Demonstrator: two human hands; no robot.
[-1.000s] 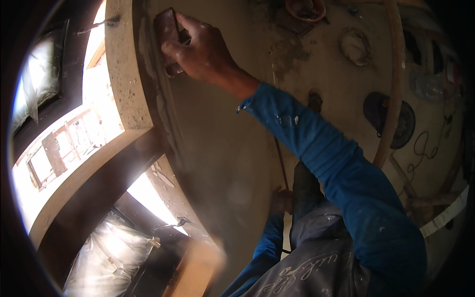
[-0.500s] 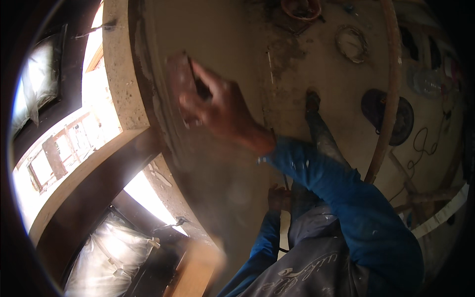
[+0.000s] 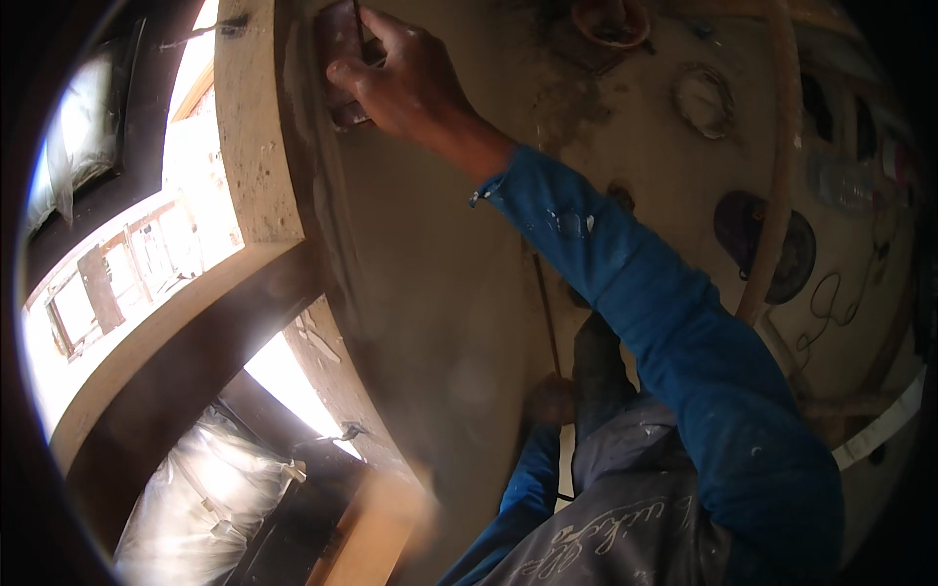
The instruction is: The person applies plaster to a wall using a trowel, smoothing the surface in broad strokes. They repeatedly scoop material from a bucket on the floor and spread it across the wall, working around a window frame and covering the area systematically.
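Along the wall [image 3: 420, 254], the right hand [image 3: 418, 83] clasps a block [image 3: 338, 41], beyond and left of the left hand [image 3: 552, 398], whose grip is unclear.

Looks steeply down from the head, through the left one of two side-by-side fisheye cameras. Faces past the dark garment [image 3: 625, 488] and blue right sleeve [image 3: 664, 308], both near, toward the wall [image 3: 430, 283], taking in the floor [image 3: 674, 181] at right and the pale window frame [image 3: 256, 127] at left. Catches the right hand [image 3: 415, 83] near the upper edge and the left hand [image 3: 551, 398] low, around the middle. Bends straight edges toward a dark, rounded rim.
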